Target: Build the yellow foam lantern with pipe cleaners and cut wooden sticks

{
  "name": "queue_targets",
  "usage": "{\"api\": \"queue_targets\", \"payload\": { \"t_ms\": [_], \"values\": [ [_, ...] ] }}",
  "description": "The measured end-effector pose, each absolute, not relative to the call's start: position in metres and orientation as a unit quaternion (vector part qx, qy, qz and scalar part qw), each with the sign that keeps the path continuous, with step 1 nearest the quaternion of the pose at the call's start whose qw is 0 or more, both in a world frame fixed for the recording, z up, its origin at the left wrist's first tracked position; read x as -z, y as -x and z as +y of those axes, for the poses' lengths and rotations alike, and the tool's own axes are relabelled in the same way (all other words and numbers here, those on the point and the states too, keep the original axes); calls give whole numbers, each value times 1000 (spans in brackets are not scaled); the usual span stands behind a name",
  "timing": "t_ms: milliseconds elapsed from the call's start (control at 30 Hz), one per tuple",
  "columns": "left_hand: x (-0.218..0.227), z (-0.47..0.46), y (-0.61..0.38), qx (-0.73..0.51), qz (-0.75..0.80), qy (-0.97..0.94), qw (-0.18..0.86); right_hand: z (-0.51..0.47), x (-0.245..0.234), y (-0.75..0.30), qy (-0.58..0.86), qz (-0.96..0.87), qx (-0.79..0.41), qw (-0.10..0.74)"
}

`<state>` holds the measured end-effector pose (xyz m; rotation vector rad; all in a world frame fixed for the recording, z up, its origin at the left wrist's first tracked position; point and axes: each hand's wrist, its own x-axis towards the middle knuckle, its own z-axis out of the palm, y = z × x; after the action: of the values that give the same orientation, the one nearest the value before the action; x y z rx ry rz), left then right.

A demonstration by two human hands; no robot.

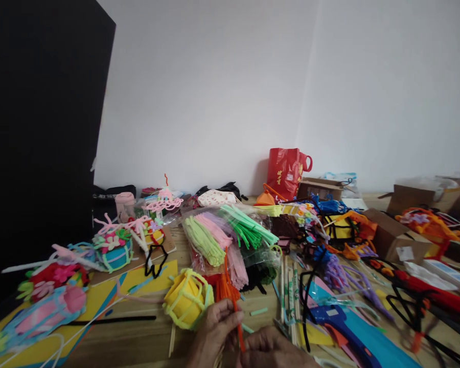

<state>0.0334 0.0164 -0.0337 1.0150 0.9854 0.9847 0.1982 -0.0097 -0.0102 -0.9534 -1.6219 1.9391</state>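
Note:
My left hand (216, 327), low in the middle of the head view, pinches an orange pipe cleaner (240, 332) between thumb and fingers. Close by on the right, my right hand (274, 350) has its fingers closed at the lower end of the same stem; its fingertips are partly hidden. Just beyond my left hand lies a bunch of orange pipe cleaners (226, 287). A yellow rounded piece (187, 299), wrapped in a lattice of light green pipe cleaner, sits to the left of that hand. Bundles of green pipe cleaners (249, 227) and pink ones rest on plastic bags behind.
At left are several finished fuzzy crafts, among them a blue-and-pink one (48, 312). Wrapped sticks (291, 291), a blue tool (352, 327) and black stems crowd the right. Cardboard boxes (396, 237) and a red bag (285, 174) stand farther back, near the wall.

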Motion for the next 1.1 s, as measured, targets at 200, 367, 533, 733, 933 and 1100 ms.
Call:
{"api": "queue_targets", "payload": {
  "t_ms": [200,367,533,733,933,1100],
  "values": [
    [15,11,-34,-421,408,-514,627,-14,6,-207,363,-631,-658,193],
    [17,12,-37,-411,406,-524,626,-13,5,-210,421,-661,-584,210],
    [24,11,-39,-412,405,-537,615,-9,4,-206,381,-669,-590,241],
    [19,8,-39,-406,432,-530,607,-6,13,-203,341,-662,-625,234],
    [26,12,-38,-426,438,-508,607,2,35,-205,316,-688,-630,177],
    [24,11,-37,-438,463,-475,607,3,39,-204,322,-697,-617,171]
  ]
}}
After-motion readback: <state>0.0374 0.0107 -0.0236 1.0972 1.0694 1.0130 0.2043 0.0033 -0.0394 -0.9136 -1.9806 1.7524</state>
